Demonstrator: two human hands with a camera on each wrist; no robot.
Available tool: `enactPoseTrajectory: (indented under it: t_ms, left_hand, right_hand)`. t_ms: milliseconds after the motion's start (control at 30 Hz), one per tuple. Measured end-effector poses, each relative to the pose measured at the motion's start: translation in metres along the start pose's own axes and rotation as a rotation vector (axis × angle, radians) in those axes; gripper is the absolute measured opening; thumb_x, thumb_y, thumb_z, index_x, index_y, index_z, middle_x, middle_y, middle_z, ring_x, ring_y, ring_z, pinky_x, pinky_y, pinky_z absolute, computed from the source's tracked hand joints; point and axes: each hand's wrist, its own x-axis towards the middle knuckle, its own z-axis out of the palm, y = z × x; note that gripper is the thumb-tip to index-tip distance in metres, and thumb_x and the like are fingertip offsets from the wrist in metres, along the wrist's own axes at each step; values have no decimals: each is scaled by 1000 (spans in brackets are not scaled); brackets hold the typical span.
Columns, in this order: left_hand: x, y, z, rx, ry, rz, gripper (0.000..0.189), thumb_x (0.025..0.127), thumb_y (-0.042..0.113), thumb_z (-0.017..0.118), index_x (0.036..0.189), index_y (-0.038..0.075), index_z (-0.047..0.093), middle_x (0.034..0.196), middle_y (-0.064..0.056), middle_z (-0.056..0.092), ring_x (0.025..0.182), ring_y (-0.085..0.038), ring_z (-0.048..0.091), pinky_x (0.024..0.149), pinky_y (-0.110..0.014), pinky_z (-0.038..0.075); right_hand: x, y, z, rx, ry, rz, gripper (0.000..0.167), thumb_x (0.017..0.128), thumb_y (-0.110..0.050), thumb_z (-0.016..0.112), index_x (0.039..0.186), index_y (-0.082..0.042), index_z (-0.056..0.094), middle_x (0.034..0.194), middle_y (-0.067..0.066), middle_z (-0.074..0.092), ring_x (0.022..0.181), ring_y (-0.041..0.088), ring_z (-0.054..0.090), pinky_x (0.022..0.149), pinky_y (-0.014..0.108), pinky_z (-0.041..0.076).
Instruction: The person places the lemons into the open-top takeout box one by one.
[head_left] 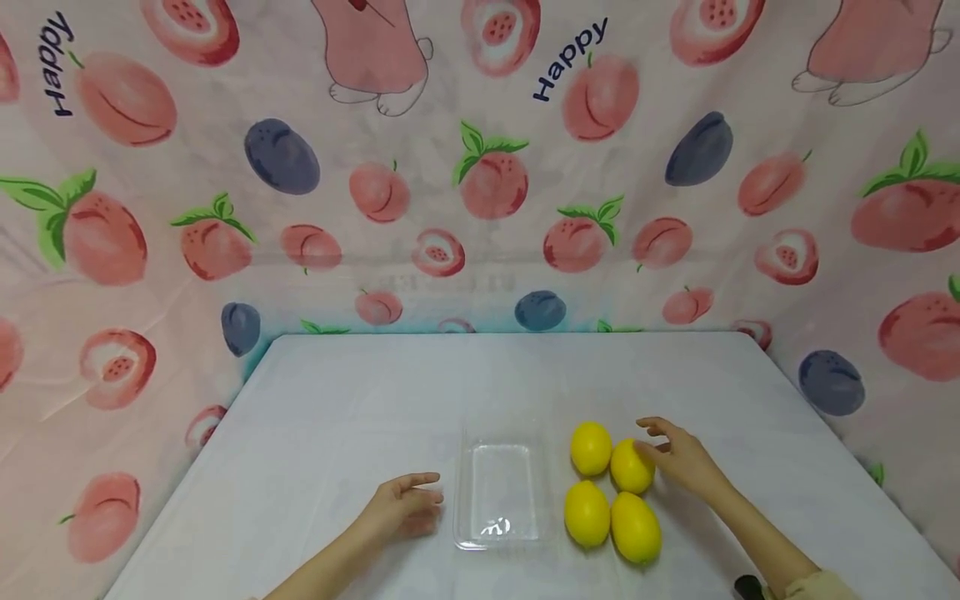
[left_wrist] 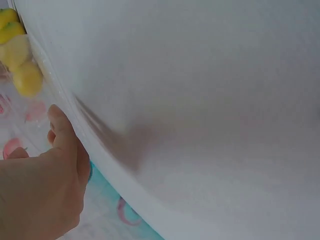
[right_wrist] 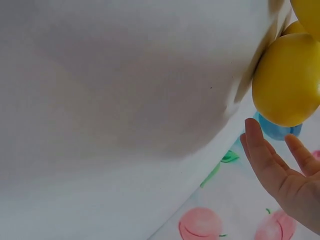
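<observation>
Several yellow lemons (head_left: 636, 528) sit in a tight cluster on the white table, right of a clear plastic container (head_left: 501, 492). My right hand (head_left: 681, 457) hovers at the back right lemon (head_left: 630, 467), fingers spread and thumb overlapping its edge in the head view. From the right wrist, a large lemon (right_wrist: 287, 80) appears just beyond the fingertips, with nothing in the grasp. On the container's left side is my left hand (head_left: 408, 507), relaxed and holding nothing. In the left wrist view its fingers (left_wrist: 60, 125) point toward the see-through container, with lemons (left_wrist: 27, 79) visible behind the plastic.
The white-covered table (head_left: 360, 392) reaches back to a pink curtain (head_left: 420, 150) printed with peaches and rabbits. Low on the right, a small dark object (head_left: 747, 587) shows by the right sleeve (head_left: 817, 586).
</observation>
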Motion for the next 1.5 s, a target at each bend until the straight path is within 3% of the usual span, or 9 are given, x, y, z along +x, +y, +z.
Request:
enactPoseTrajectory:
  t_ms: [233, 433, 600, 867, 1133, 1500]
  left_hand:
    - [-6, -4, 10, -53, -77, -42, 59, 90, 19, 58, 137, -7, 34, 110, -12, 61, 86, -12, 61, 79, -30, 58]
    - [-5, -6, 17, -87, -127, -38, 55, 92, 19, 59, 136, -6, 37, 101, -4, 61, 87, -12, 59, 83, -33, 58]
    - [-6, -5, 17, -121, -128, -37, 53, 92, 16, 59, 135, -7, 38, 100, -4, 61, 86, -12, 60, 83, -32, 58]
    - [-7, 1, 19, -158, -138, -50, 56, 90, 13, 62, 136, -7, 37, 95, 1, 62, 82, -9, 63, 80, -28, 58]
    - [-6, 2, 22, -210, -153, -55, 54, 90, 6, 60, 136, -9, 35, 94, 1, 62, 80, -8, 64, 80, -27, 58]
    - [-5, 2, 23, -229, -104, -65, 51, 88, 0, 60, 134, -10, 37, 87, 2, 61, 76, -7, 65, 77, -27, 59]
  right_hand:
    - [-5, -1, 7, 29, -24, -2, 49, 91, -26, 61, 128, 4, 49, 122, 37, 51, 97, 42, 62, 75, 44, 57]
    - [-2, -4, 8, 2, -16, -29, 51, 90, -29, 63, 126, 5, 50, 119, 35, 54, 93, 39, 62, 74, 43, 57]
    - [0, -6, 10, -26, -36, -22, 54, 87, -33, 66, 124, 5, 52, 115, 30, 57, 91, 34, 61, 77, 45, 55]
    - [1, -9, 13, -54, -60, 11, 58, 86, -38, 66, 123, 5, 53, 124, 32, 54, 108, 46, 54, 86, 55, 51]
    - [1, -10, 11, -49, -60, 23, 56, 86, -36, 67, 122, 5, 54, 124, 32, 54, 108, 46, 54, 86, 55, 51]
    - [2, -10, 12, -14, -33, 20, 56, 85, -33, 68, 124, 5, 53, 125, 31, 54, 104, 42, 57, 83, 50, 54]
